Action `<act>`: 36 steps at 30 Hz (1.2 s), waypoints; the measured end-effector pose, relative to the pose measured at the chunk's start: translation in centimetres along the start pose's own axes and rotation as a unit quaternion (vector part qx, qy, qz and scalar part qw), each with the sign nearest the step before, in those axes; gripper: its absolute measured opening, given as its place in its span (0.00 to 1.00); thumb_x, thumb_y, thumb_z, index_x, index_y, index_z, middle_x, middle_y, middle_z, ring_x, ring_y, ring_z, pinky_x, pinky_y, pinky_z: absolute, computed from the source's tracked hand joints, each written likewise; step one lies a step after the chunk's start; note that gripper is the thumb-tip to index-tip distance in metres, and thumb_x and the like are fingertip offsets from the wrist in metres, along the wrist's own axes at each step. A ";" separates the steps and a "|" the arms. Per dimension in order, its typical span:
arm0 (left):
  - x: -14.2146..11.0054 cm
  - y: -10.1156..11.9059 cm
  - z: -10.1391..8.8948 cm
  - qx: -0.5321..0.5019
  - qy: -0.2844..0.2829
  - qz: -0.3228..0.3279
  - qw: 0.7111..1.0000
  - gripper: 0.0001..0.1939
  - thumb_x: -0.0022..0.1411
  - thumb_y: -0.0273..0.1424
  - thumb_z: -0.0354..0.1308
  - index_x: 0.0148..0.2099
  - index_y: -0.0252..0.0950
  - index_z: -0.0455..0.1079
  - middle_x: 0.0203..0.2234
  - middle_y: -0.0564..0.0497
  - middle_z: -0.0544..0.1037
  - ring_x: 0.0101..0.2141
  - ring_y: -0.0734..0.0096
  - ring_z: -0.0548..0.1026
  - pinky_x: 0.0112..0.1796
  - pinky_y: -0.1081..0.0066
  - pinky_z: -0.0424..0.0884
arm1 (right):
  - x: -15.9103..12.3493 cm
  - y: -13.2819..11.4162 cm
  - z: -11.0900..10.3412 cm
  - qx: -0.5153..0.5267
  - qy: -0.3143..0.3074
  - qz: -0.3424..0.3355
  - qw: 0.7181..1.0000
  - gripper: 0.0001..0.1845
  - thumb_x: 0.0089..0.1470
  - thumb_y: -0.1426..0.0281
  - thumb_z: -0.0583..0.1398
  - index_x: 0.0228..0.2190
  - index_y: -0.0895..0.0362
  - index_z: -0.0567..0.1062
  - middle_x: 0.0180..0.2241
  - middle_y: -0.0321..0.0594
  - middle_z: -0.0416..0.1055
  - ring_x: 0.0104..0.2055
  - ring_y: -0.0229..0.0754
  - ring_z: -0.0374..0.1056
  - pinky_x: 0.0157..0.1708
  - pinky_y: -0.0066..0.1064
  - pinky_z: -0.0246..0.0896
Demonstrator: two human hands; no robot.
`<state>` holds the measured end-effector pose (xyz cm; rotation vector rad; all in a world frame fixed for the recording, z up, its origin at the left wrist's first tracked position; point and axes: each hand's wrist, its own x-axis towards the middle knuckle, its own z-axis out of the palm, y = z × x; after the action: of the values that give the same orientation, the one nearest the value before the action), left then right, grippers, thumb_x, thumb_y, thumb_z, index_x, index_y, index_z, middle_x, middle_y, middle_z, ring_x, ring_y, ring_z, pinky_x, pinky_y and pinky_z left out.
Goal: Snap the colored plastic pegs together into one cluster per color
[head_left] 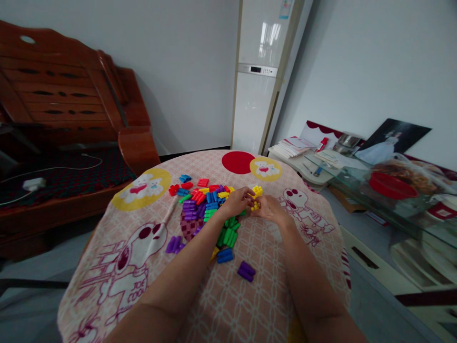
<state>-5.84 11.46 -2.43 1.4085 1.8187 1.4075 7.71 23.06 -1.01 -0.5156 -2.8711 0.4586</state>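
Beyond the pile, my left hand (238, 201) and my right hand (268, 208) meet over the tablecloth. Between their fingertips is a cluster of knobbly yellow building blocks (257, 191), partly covered by the fingers. Both hands are closed, with fingers bent against this yellow cluster. Left of my hands spreads a loose heap of plastic blocks: purple blocks (190, 209), green blocks (228, 237), red blocks (198, 196) and blue blocks (184, 178). My left forearm hides part of the heap. Nearer to me lie a blue block (224, 256) and a purple block (246, 271).
A patterned tablecloth (260, 305) covers the round table. At right, a glass shelf (342, 176) bears papers (293, 146), a red bowl (392, 185) and a photo (391, 143). A wooden bench (64, 95) stands left, a tall white air conditioner (255, 109) behind.
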 end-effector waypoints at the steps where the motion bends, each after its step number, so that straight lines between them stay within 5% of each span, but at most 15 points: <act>1: 0.0 0.1 -0.4 0.000 0.014 0.001 1.000 0.14 0.55 0.19 0.51 0.43 0.34 0.69 0.34 0.48 0.81 0.32 0.71 0.81 0.35 0.71 0.76 | -0.1 0.3 -0.2 0.010 0.005 0.005 1.000 0.08 0.46 0.66 0.66 0.30 0.56 0.81 0.27 0.41 0.77 0.28 0.42 0.69 0.26 0.28 0.51; 8: -0.3 0.2 -5.4 0.091 0.183 -0.048 0.978 0.08 0.57 0.25 0.54 0.39 0.33 0.73 0.33 0.48 0.81 0.32 0.69 0.81 0.35 0.71 0.76 | 0.2 3.3 0.0 0.076 0.147 0.105 0.981 0.08 0.47 0.67 0.59 0.28 0.56 0.78 0.22 0.35 0.73 0.25 0.38 0.64 0.25 0.26 0.51; 17: -0.8 0.2 -7.9 0.144 0.234 -0.068 0.959 0.12 0.58 0.29 0.55 0.41 0.33 0.76 0.34 0.47 0.82 0.33 0.66 0.81 0.36 0.70 0.75 | 1.1 3.5 1.4 0.017 0.136 0.155 0.978 0.21 0.50 0.62 0.62 0.44 0.59 0.78 0.36 0.47 0.79 0.38 0.47 0.74 0.35 0.31 0.61; 25: -2.5 0.9 -11.7 0.232 0.290 -0.140 0.918 0.14 0.57 0.28 0.55 0.44 0.34 0.77 0.34 0.48 0.83 0.34 0.68 0.80 0.38 0.73 0.73 | 1.2 2.4 1.1 -0.036 0.098 0.192 0.976 0.18 0.52 0.63 0.61 0.43 0.58 0.78 0.38 0.47 0.79 0.42 0.49 0.74 0.38 0.30 0.61; 31: -3.6 0.1 -14.0 0.353 0.233 -0.211 0.881 0.16 0.57 0.27 0.56 0.47 0.33 0.79 0.39 0.44 0.83 0.40 0.60 0.79 0.43 0.68 0.72 | 1.4 2.4 1.0 -0.010 0.098 0.180 0.979 0.19 0.52 0.64 0.59 0.44 0.57 0.78 0.38 0.47 0.79 0.42 0.50 0.74 0.39 0.33 0.63; 36: -3.5 -1.2 -13.4 0.411 0.156 -0.192 0.878 0.18 0.58 0.26 0.54 0.48 0.37 0.79 0.42 0.45 0.82 0.43 0.60 0.79 0.45 0.69 0.72 | 1.5 4.0 1.6 0.075 0.131 0.166 0.974 0.31 0.47 0.62 0.62 0.54 0.58 0.73 0.37 0.45 0.79 0.40 0.48 0.74 0.41 0.34 0.65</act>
<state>-15.83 2.43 0.87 1.0573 2.9238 0.6795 7.14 26.74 -3.61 -0.9571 -2.4805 0.6025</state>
